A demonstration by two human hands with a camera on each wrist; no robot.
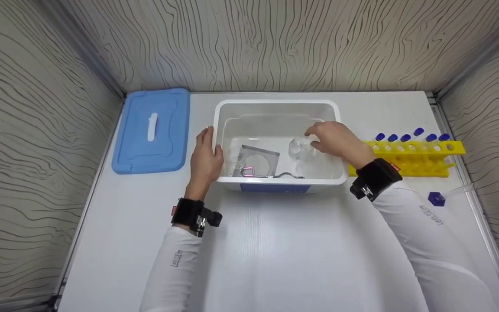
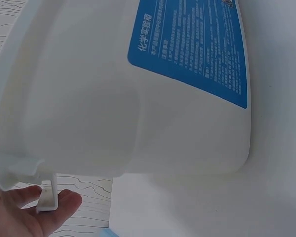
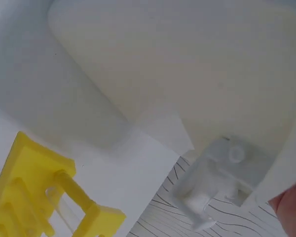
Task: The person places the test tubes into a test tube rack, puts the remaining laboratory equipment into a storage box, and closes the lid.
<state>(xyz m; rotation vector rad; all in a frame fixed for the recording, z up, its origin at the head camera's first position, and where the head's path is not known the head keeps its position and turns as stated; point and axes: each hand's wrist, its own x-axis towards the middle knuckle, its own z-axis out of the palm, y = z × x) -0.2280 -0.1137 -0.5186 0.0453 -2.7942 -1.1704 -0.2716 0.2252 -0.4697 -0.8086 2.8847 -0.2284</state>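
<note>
A white plastic box [image 1: 277, 181] stands in the middle of the table. My left hand [image 1: 205, 157] rests against its left rim, fingers extended along the outside; the left wrist view shows the fingers by a white latch [image 2: 49, 198]. My right hand [image 1: 335, 138] reaches over the right rim, thumb and finger pinching a clear glass vessel [image 1: 298, 149] inside the box; its exact kind is unclear. On the box floor are a grey square gauze with a round white centre [image 1: 258, 164], a bent metal wire tool [image 1: 288, 174] and other clear glassware [image 1: 234, 158] at the left.
A blue lid [image 1: 134, 134] with a white handle lies left of the box. Right of it stands a yellow test tube rack [image 1: 409, 172] with several blue-capped tubes. A clear cylinder with a blue hexagonal base [image 1: 436, 199] lies near the right edge. Patterned walls [image 1: 249, 47] enclose the table.
</note>
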